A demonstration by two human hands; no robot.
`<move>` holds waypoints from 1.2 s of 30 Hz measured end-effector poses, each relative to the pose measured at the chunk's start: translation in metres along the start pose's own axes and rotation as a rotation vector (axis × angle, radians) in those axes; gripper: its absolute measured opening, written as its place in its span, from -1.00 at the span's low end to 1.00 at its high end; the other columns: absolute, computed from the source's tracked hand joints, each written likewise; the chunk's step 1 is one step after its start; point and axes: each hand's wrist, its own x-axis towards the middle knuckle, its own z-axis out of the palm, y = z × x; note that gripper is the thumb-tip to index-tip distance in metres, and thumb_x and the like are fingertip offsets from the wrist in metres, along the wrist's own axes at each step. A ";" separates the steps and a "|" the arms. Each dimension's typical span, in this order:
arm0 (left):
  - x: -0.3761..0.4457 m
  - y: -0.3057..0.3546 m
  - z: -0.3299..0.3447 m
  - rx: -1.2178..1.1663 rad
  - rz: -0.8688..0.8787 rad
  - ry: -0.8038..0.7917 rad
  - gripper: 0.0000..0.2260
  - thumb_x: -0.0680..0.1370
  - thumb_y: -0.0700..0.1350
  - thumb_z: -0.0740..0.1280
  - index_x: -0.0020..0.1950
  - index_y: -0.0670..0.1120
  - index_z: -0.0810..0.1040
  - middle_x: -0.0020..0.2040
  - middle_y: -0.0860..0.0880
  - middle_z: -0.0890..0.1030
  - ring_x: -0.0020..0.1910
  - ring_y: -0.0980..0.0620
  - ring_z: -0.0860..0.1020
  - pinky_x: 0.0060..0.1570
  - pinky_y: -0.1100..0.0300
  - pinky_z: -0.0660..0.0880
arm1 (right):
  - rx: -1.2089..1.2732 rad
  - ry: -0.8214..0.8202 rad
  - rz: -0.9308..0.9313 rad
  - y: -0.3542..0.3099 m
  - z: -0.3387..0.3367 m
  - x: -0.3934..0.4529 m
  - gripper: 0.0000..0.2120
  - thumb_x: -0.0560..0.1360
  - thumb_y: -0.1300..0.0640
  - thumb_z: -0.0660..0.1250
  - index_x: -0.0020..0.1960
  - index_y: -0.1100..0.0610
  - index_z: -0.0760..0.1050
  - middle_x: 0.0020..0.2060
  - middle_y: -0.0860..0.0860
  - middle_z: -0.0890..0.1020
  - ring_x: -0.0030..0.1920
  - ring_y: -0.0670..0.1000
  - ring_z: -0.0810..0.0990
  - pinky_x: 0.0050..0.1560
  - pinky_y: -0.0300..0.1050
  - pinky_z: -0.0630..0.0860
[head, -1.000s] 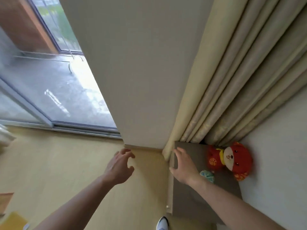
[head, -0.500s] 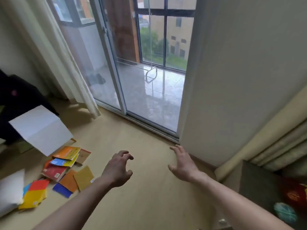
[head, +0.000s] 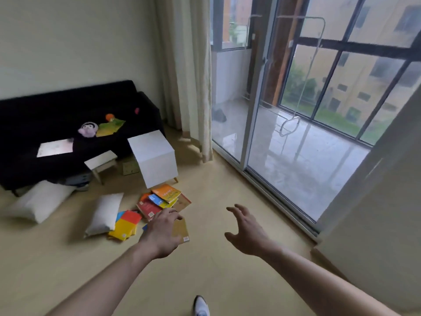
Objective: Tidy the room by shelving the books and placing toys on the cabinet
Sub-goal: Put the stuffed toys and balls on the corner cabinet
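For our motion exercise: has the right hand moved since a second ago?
Yes. The right hand has left the cabinet top it touched and now hovers over bare floor, right of the books.

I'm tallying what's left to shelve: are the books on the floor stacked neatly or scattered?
Scattered: the books lie flat and overlapping at odd angles on the floor.

Both forearms are bare from the lower edge of the view up to the wrists, with no sleeve, watch or band showing on either. The left hand and the right hand wear no gloves and no rings that can be made out. Below and between the hands, the toe of a white shoe shows, pale grey and blurred along its top.
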 end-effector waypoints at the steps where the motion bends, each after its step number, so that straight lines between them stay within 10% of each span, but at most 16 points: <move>1: 0.000 -0.024 -0.009 -0.006 -0.037 0.022 -0.50 0.48 0.01 0.47 0.42 0.10 0.48 0.44 0.12 0.37 0.41 0.02 0.37 0.40 0.11 0.39 | -0.005 -0.029 -0.041 -0.021 0.009 0.021 -0.27 0.52 -0.04 0.42 0.59 -0.05 0.16 0.60 0.01 0.12 0.54 0.11 0.24 0.50 -0.01 0.31; 22: 0.063 -0.323 -0.168 -0.063 -0.443 0.192 -0.55 0.55 -0.02 0.43 0.43 0.09 0.44 0.51 0.16 0.28 0.41 0.10 0.36 0.25 0.33 0.30 | -0.090 -0.278 -0.467 -0.317 0.105 0.311 -0.31 0.57 -0.01 0.39 0.58 0.02 0.13 0.54 0.02 0.21 0.49 0.10 0.28 0.44 0.07 0.37; 36: 0.055 -0.565 -0.298 0.010 -0.410 0.231 -0.51 0.55 0.04 0.39 0.48 0.12 0.40 0.51 0.18 0.26 0.43 0.08 0.36 0.25 0.21 0.41 | -0.029 -0.250 -0.447 -0.553 0.210 0.394 -0.25 0.53 -0.08 0.43 0.60 -0.10 0.13 0.59 -0.07 0.13 0.52 0.09 0.29 0.46 0.05 0.40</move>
